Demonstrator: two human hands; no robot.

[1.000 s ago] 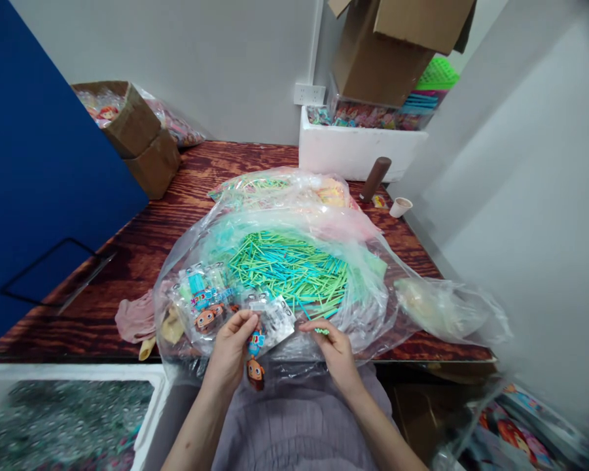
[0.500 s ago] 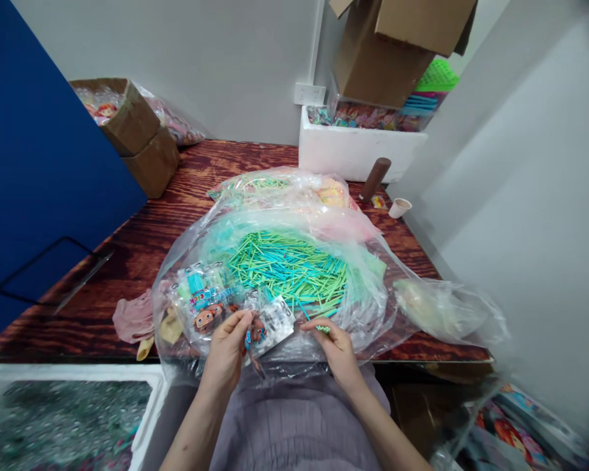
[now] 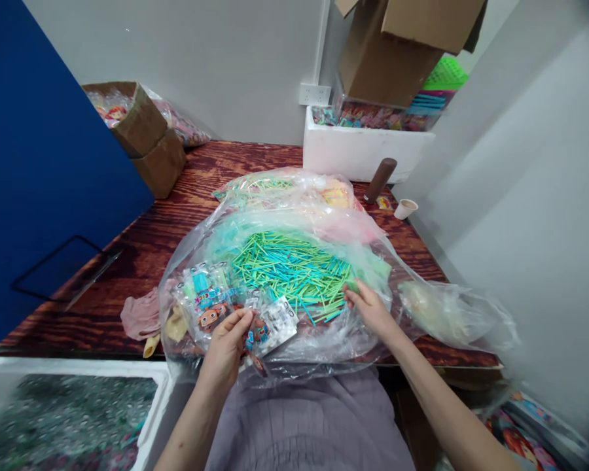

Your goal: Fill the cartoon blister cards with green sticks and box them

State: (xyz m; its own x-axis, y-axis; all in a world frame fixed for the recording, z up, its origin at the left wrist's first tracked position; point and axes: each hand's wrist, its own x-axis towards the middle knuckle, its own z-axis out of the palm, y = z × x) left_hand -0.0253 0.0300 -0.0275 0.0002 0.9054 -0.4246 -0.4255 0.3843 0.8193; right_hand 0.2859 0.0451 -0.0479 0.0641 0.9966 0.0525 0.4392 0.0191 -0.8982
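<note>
Sticks (image 3: 289, 268) lay piled within the clear bag (image 3: 319, 348). The right hand (image 3: 370, 310) had shifted from beside the packet (image 3: 259, 331) to the pile's right edge, fingers closed on a green bunch (image 3: 353, 286), apparently sticks. The left hand (image 3: 228, 337) remained pinched on the packet.

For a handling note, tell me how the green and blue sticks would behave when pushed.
The green and blue sticks look fairly stiff, since they lie straight. They're probably light, being so thin. Lying loose and crossed, they may slide apart when pushed.
</note>
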